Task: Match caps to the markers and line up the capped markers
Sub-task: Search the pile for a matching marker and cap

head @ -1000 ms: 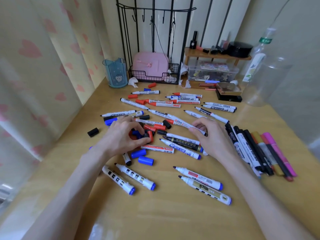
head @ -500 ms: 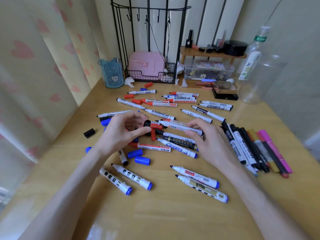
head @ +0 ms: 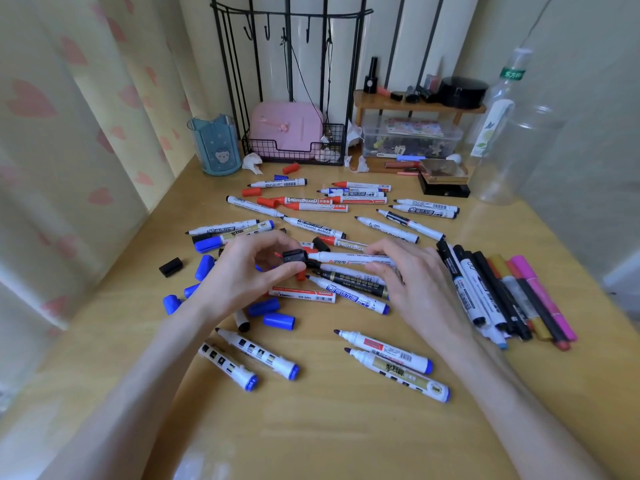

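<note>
— What lies left of the grip?
— A loose black plastic cap (head: 170,266) and a few blue plastic caps (head: 204,266) on the pale wooden table (head: 346,438), apart from the fingers.
— And the left hand (head: 242,278)?
— Its thumb and fingertips pinch a short black marker cap (head: 294,257), mouth facing right.
— The marker?
— A white-barrelled whiteboard marker (head: 349,258) lies level, its tip at the cap's mouth. I cannot tell whether it is in. The right hand (head: 415,285) pinches its barrel.
— Right of that hand?
— A row of capped black, yellow and pink markers (head: 485,289), side by side.
</note>
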`<state>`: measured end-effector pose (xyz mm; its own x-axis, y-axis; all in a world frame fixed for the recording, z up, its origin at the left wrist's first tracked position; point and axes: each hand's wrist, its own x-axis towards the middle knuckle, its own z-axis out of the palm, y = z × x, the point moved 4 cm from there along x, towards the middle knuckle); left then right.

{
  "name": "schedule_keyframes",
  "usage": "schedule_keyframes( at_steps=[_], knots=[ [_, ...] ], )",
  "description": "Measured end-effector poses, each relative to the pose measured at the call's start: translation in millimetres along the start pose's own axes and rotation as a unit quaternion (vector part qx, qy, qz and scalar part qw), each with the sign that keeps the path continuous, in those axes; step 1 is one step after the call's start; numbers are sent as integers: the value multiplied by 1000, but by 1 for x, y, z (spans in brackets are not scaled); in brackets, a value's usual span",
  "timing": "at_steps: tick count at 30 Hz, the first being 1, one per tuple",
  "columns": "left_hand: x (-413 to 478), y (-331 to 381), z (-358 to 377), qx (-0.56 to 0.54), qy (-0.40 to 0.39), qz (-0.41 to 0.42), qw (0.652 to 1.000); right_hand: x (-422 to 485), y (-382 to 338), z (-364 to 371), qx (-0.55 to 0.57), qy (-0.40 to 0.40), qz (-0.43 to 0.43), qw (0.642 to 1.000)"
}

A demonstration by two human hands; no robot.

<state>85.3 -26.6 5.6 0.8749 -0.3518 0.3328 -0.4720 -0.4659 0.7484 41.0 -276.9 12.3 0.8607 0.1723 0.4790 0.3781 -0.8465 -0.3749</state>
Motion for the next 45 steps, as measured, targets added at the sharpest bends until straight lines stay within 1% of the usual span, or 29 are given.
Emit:
schedule_keyframes(
  at_steps=[3,7,12,17,20,25,28,30,31,34,36,39,45],
  knots=[
    [-1,6,4,15,-1,3,1000,-1,-4,1,-5,-1,-17,1000],
    [-3,9,12,9,24,0,1000,-2,-3,5,32,-12,-25,999],
    [-6,10,17,1,42,-11,999,-4,-1,9,47,-20,-28,998],
    [-1,7,13,16,26,-11,999,-1,-1,8,71,-38,-20,997],
    [1,1,9,60,14,-1,998,2,-1,8,59,-33,0,998],
    [2,-21,-10,103,30,-21,994,4,14,0,24,7,50,998],
    [1,-28,-13,166,-12,-14,986,5,22,-1,21,22,74,997],
    [-1,-31,-12,194,-39,-16,980,3,22,2,23,19,73,997],
    [-1,-32,-12,194,-39,-17,980,3,22,4,21,16,72,997],
    [2,-30,-12,176,-7,-17,984,2,22,4,11,10,74,997],
    [6,-28,-9,188,7,-15,982,3,21,4,12,9,74,997],
    [14,-28,-4,216,7,-11,976,2,19,4,9,5,72,997],
    [29,-31,0,297,-62,-27,952,2,19,7,11,-3,80,997]
  ],
)
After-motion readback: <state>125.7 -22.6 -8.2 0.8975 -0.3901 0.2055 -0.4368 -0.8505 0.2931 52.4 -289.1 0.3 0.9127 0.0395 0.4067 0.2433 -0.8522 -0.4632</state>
